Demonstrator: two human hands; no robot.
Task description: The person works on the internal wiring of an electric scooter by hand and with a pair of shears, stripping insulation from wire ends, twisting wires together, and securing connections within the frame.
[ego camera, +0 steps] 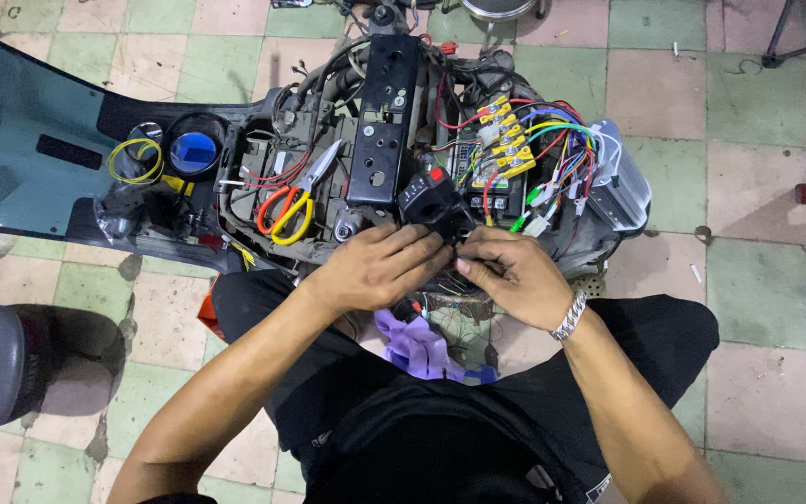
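Note:
My left hand (pixel 380 264) and my right hand (pixel 510 273) meet just below a black switch housing with a red button (pixel 429 199). Both pinch thin dark wires (pixel 453 259) that run from it. The right wrist wears a silver bracelet (pixel 569 315). The housing rests on the opened body of an electric scooter (pixel 328 159), next to a black metal bracket (pixel 382 121). To the right lie yellow terminal blocks (pixel 506 140) with many coloured wires (pixel 562 154).
Scissors with orange and yellow handles (pixel 293 203) lie on the scooter frame left of my hands. A coil of yellow wire (pixel 135 160) and a blue round lens (pixel 194 149) sit further left. A purple cloth (pixel 417 345) lies on my lap. The floor is tiled.

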